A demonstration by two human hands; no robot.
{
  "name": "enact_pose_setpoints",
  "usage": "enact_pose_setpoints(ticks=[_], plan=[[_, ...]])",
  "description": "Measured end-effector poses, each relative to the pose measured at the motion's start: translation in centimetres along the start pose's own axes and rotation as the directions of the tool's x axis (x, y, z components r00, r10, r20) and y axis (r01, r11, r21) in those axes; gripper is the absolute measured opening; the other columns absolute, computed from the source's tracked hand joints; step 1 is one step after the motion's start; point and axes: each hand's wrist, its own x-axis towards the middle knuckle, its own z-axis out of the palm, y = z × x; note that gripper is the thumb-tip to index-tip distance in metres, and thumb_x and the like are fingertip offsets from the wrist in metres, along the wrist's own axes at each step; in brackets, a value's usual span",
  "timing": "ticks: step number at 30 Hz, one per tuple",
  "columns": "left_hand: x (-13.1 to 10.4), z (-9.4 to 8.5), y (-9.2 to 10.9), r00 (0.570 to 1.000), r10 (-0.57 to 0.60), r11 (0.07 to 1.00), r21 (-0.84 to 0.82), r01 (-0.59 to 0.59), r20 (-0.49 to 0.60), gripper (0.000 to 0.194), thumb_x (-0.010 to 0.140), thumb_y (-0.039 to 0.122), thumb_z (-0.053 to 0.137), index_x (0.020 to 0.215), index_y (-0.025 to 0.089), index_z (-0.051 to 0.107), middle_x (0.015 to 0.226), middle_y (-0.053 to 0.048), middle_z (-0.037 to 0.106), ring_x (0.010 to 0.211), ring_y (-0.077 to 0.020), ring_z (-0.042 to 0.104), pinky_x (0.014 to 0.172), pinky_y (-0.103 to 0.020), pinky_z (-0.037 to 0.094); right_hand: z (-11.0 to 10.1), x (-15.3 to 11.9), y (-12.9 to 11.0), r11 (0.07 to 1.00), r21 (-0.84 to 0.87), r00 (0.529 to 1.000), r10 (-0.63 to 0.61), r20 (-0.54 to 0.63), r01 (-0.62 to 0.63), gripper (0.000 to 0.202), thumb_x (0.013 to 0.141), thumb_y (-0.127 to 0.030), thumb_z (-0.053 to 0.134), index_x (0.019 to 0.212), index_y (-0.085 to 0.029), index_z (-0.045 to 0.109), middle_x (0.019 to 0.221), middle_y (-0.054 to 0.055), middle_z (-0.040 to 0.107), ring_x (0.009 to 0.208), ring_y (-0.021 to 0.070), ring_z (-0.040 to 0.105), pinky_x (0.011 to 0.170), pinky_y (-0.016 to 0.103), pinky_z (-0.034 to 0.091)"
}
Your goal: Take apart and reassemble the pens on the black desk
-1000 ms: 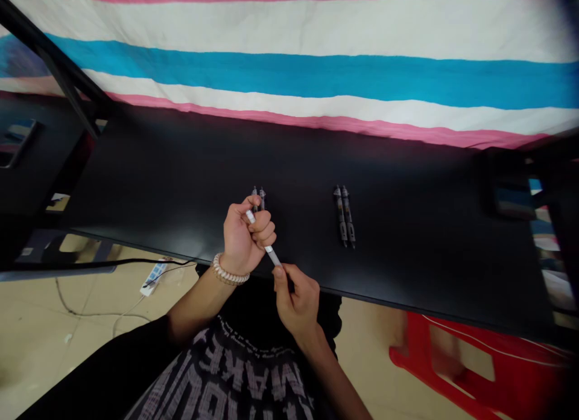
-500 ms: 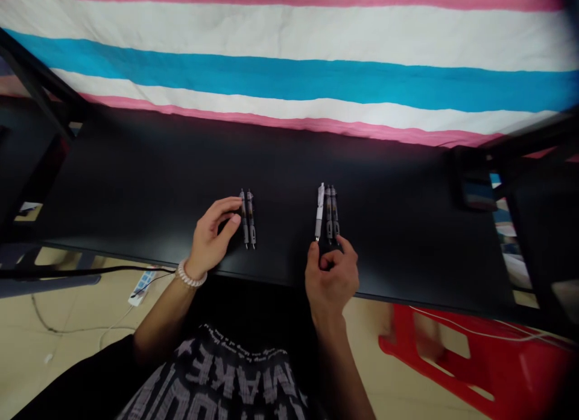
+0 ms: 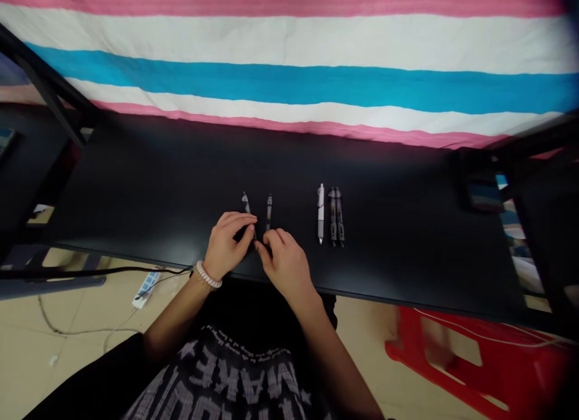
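Note:
On the black desk, my left hand pinches a dark pen between thumb and fingers; its upper end tilts left and its lower part is mostly covered. Beside it, my right hand has its fingers closed at the lower end of a second dark pen, which points away from me. To the right lie a white pen with a grey grip and, close together, two dark pens, a left one and a right one, all roughly parallel.
A striped pink, white and blue cloth hangs behind the desk. A dark object is at the desk's right end. Below are a red plastic stool on the right and a white power strip on the left.
My right hand has left the right-hand group of pens and moved left, beside my left hand. The two left pens, side by side before, are now apart, and the left one tilts.

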Motion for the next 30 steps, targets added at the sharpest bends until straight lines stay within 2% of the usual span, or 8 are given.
enact_pose_setpoints(ticks=[5,10,15,17,19,23,27,30], plan=[[0.0,0.2,0.1,1.000,-0.013,1.000,-0.010,0.012,-0.028,0.017,0.092,0.019,0.063,0.100,0.023,0.077,0.103,-0.006,0.079,0.100,-0.0229,0.068,0.095,-0.045,0.055,-0.7,-1.6,0.5,0.997,0.011,0.997,0.074,-0.036,-0.073,0.011,0.098,-0.019,0.050,0.103,-0.018,0.061,0.083,0.004,0.066,0.072,0.0184,0.061,0.066,0.028,0.045],[-0.1,0.1,0.0,1.000,-0.008,0.999,-0.037,0.007,-0.017,0.018,0.091,0.019,0.064,0.101,0.023,0.078,0.104,-0.006,0.080,0.100,-0.0231,0.068,0.096,-0.046,0.054,0.1,-1.7,0.0,0.993,-0.116,0.999,0.005,-0.041,-0.010,0.024,0.097,-0.017,0.049,0.113,-0.015,0.066,0.092,0.010,0.068,0.085,0.0240,0.065,0.070,0.032,0.052],[-0.2,0.1,0.7,0.977,-0.168,0.952,-0.279,0.127,-0.130,0.016,0.092,0.025,0.067,0.102,0.023,0.079,0.107,-0.008,0.079,0.102,-0.0208,0.071,0.099,-0.042,0.055,-0.1,-2.4,0.4,0.955,0.297,0.983,0.046,-0.178,0.009,0.020,0.096,-0.017,0.050,0.108,-0.018,0.065,0.087,0.004,0.068,0.074,0.0164,0.065,0.070,0.028,0.055],[-0.3,0.0,1.4,0.929,-0.349,0.824,-0.512,0.243,-0.122,0.020,0.092,0.030,0.068,0.108,0.021,0.077,0.109,-0.009,0.078,0.101,-0.0198,0.073,0.093,-0.038,0.058,-0.4,-3.5,0.2,0.885,0.466,0.979,0.076,-0.188,0.021,0.016,0.096,-0.019,0.054,0.108,-0.020,0.064,0.080,0.000,0.065,0.064,0.0128,0.061,0.062,0.025,0.053],[-0.3,-0.2,2.2,0.881,-0.473,0.611,-0.719,0.330,0.002,0.026,0.092,0.036,0.069,0.111,0.020,0.076,0.107,-0.010,0.078,0.096,-0.0193,0.075,0.084,-0.033,0.062,-0.8,-4.6,-0.4,0.804,0.595,0.988,0.084,-0.133,0.012,0.015,0.094,-0.020,0.057,0.108,-0.022,0.062,0.077,-0.002,0.062,0.059,0.0108,0.059,0.058,0.023,0.052],[-0.3,-0.9,3.7,0.855,-0.447,0.285,-0.865,0.414,0.262,0.025,0.089,0.038,0.073,0.101,0.016,0.077,0.092,-0.009,0.078,0.079,-0.0151,0.075,0.072,-0.025,0.063,-0.8,-6.3,-1.6,0.573,0.813,0.989,0.150,0.020,-0.103,0.015,0.094,-0.023,0.061,0.109,-0.024,0.059,0.073,-0.004,0.062,0.056,0.0087,0.056,0.051,0.019,0.046],[-0.3,-1.3,4.6,0.855,-0.410,0.193,-0.886,0.423,0.319,0.022,0.086,0.035,0.077,0.099,0.017,0.078,0.091,-0.007,0.079,0.081,-0.0152,0.077,0.077,-0.026,0.064,-0.4,-6.6,-1.9,0.233,0.954,0.950,0.289,0.120,-0.191,0.014,0.099,-0.036,0.059,0.105,-0.024,0.059,0.058,-0.009,0.052,0.041,0.0043,0.039,0.040,0.015,0.032],[-0.2,-1.1,4.9,0.844,-0.476,0.220,-0.895,0.387,0.248,0.021,0.085,0.034,0.079,0.097,0.017,0.078,0.090,-0.006,0.079,0.079,-0.0148,0.077,0.074,-0.024,0.065,-0.3,-6.3,-2.1,0.164,0.951,0.924,0.326,0.199,-0.263,0.026,0.097,-0.045,0.061,0.108,-0.022,0.063,0.056,-0.008,0.055,0.037,0.0048,0.041,0.036,0.016,0.032]])
